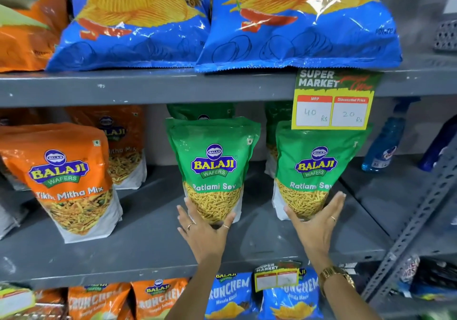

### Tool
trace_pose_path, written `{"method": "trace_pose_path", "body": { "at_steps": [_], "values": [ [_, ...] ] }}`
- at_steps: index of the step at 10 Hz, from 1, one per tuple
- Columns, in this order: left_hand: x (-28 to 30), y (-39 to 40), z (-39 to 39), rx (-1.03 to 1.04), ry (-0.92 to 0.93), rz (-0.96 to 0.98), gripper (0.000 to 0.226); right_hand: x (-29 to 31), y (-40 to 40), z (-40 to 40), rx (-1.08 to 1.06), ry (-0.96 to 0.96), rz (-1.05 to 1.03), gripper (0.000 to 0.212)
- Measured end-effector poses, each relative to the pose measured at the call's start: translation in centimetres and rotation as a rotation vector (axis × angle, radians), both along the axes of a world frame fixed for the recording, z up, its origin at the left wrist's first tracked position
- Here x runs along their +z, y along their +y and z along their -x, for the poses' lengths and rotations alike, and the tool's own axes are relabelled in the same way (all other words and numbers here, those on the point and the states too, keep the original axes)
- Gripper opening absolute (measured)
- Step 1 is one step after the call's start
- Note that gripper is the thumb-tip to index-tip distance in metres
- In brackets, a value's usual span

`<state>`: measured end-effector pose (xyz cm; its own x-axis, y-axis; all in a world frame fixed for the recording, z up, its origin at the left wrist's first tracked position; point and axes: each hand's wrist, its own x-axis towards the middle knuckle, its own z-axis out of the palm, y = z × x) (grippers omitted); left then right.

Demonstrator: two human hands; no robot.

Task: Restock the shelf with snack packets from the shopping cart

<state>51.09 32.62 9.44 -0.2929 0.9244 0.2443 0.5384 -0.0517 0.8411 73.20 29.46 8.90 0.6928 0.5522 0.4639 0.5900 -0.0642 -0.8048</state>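
Observation:
Two green Ratlami Sev packets stand upright on the grey middle shelf point(148, 243). My left hand point(202, 228) cups the base of the left green packet point(214, 166), fingers spread against both lower sides. My right hand point(319, 223) rests with fingers apart against the base of the right green packet point(314, 169). More green packets stand behind each of them. Neither packet is lifted off the shelf. The shopping cart is out of view.
An orange Tikha Mitha Mix packet point(66, 178) stands at left with another behind. Blue chip bags point(296, 23) fill the upper shelf, whose edge carries a yellow price tag point(332, 102). Blue bottles point(385, 144) stand at right beyond a slotted post point(420, 223). Crunchem packets point(227, 295) sit below.

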Motion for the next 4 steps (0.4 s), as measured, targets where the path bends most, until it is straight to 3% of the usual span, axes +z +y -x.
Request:
{"method": "trace_pose_path", "body": {
  "at_steps": [1,4],
  "values": [
    [0.7,-0.6,0.9,-0.085,0.003,-0.032,0.108,0.4,-1.2,2.2,-0.044,-0.147,-0.101,0.109],
    [5.8,-1.7,8.0,-0.250,0.208,-0.308,0.092,6.1,-1.6,11.7,0.212,-0.320,-0.269,0.053]
  ]
}}
